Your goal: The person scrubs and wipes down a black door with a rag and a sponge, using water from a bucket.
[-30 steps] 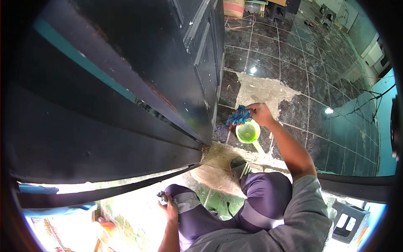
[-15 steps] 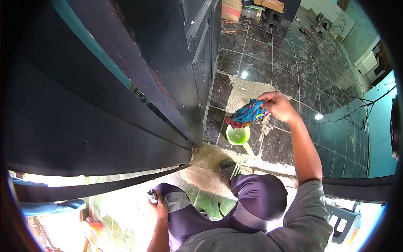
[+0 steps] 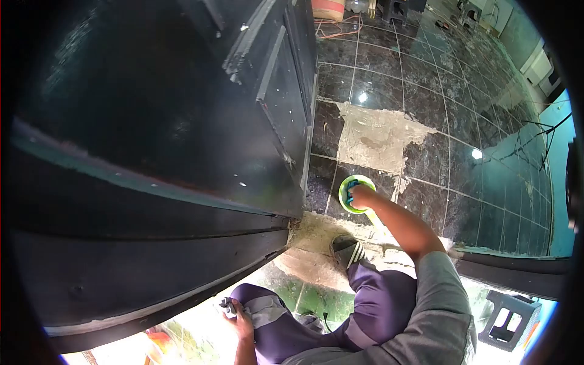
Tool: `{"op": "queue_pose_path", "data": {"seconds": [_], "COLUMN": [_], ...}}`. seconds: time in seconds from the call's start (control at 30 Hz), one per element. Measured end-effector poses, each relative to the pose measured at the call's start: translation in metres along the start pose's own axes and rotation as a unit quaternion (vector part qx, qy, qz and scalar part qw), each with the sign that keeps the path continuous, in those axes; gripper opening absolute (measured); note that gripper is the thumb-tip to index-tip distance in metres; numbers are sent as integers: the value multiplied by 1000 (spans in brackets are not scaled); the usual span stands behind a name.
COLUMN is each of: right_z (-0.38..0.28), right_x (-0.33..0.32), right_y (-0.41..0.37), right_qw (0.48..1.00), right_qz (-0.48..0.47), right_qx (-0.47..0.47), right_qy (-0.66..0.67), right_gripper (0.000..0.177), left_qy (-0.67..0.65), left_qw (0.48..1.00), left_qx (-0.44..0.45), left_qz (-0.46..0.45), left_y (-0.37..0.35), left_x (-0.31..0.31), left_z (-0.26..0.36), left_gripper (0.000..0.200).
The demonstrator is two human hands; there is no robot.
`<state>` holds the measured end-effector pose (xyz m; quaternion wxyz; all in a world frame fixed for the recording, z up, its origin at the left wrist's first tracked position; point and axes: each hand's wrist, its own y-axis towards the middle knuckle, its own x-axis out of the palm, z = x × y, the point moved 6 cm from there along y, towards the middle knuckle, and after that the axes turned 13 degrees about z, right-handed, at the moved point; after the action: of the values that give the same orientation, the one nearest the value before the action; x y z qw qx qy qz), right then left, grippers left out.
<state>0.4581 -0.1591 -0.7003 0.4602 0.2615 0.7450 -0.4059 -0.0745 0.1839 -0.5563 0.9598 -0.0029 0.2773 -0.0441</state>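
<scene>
My right hand (image 3: 363, 198) is down inside a round green dipper (image 3: 358, 178) on the dark tiled floor, its fingers closed on a blue cloth (image 3: 350, 190). Only a small part of the cloth shows between the hand and the rim. The dipper's handle points down toward my foot, partly behind my forearm. Beside my knee at the lower left, my left hand (image 3: 238, 317) grips a small grey and dark item (image 3: 227, 306), too small to identify.
A black panelled door (image 3: 201, 121) fills the left side. A rough cement patch (image 3: 372, 139) lies beyond the dipper. My shoe (image 3: 348, 250) rests by the threshold. A dark plastic stool (image 3: 510, 319) stands at lower right, and orange cable (image 3: 344, 31) lies at the top.
My right hand has moved down and left, taking the blue cloth from above the floor into the dipper. The view has shifted, and more of the door's face shows. My left hand keeps its hold.
</scene>
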Motion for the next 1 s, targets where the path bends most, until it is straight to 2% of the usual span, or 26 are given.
{"op": "queue_pose_path", "data": {"seconds": [0.03, 0.13, 0.2, 0.23, 0.27, 0.37, 0.4, 0.5, 0.53, 0.6, 0.63, 0.73, 0.83, 0.87, 0.93, 1.0], "right_z": [0, 5, 18, 21, 14, 10, 1, 12, 18, 23, 23, 13, 25, 17, 11, 11], "right_x": [15, 44, 70, 75, 50, 1, -38, -76, -75, -60, -51, -34, 30, 16, 25, 40], "right_y": [3, 14, 28, 32, 21, 3, -19, -40, -43, -48, -49, -39, 3, -1, 4, 15], "right_qw": [1000, 998, 998, 995, 993, 996, 995, 968, 952, 904, 871, 875, 923, 945, 962, 973], "right_qz": [-7, -43, 43, 86, 112, 75, 51, 107, 166, 124, 102, 109, 45, 27, 35, 27], "right_qx": [5, 4, -10, -17, -24, 43, 59, 132, 141, 198, 224, 201, 150, 193, 173, 173], "right_qy": [-11, -41, -45, -45, -21, 32, 58, 186, 215, 357, 426, 427, 351, 262, 211, 150], "right_gripper": [45, 41, 37, 34, 27, 24, 39, 42, 41, 40, 40, 38, 35, 34, 36, 38], "left_qy": [16, 42, 54, 81, 109, 152, 158, 171, 151, 111, 123, 144, 162, 181, 154, 59], "left_qw": [1000, 999, 997, 994, 988, 974, 974, 975, 978, 980, 978, 972, 970, 962, 969, 991], "left_qx": [7, 33, 55, 70, 85, 119, 115, 77, 62, 34, 69, 128, 134, 163, 163, 102], "left_qz": [-5, -5, 14, -28, -71, -117, -118, -117, -132, -162, -157, -138, -123, -122, -101, -62], "left_y": [1, 7, 12, 13, 16, 21, 21, 21, 26, 35, 34, 29, 30, 26, 25, 25], "left_x": [-3, -1, -3, -4, -5, -3, -2, 1, 4, 9, 8, 9, 7, 7, 9, 12], "left_z": [0, -4, -21, -29, -38, -42, -44, -46, -55, -70, -70, -60, -55, -44, -35, -34], "left_gripper": [44, 45, 45, 44, 45, 46, 46, 44, 46, 49, 51, 58, 62, 61, 55, 47]}}
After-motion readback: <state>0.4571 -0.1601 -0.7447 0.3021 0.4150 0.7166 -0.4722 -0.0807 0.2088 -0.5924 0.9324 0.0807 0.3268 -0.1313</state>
